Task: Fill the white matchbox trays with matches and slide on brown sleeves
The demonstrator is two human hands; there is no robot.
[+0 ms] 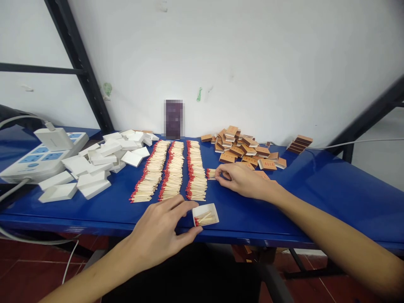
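Observation:
Three long rows of red-tipped matches (172,169) lie on the blue table (315,185). My right hand (241,179) rests beside the right row, its fingers pinched on a small bunch of matches (211,174). My left hand (160,231) lies at the table's front edge, fingers curled against a small white tray (205,214) that holds a few matches.
A heap of empty white trays (101,162) sits at the left, next to a white power strip (41,155) with cables. Brown matchbox sleeves (243,149) are piled at the back right, with a small stack (299,144) further right. A black metal frame (78,63) leans against the wall.

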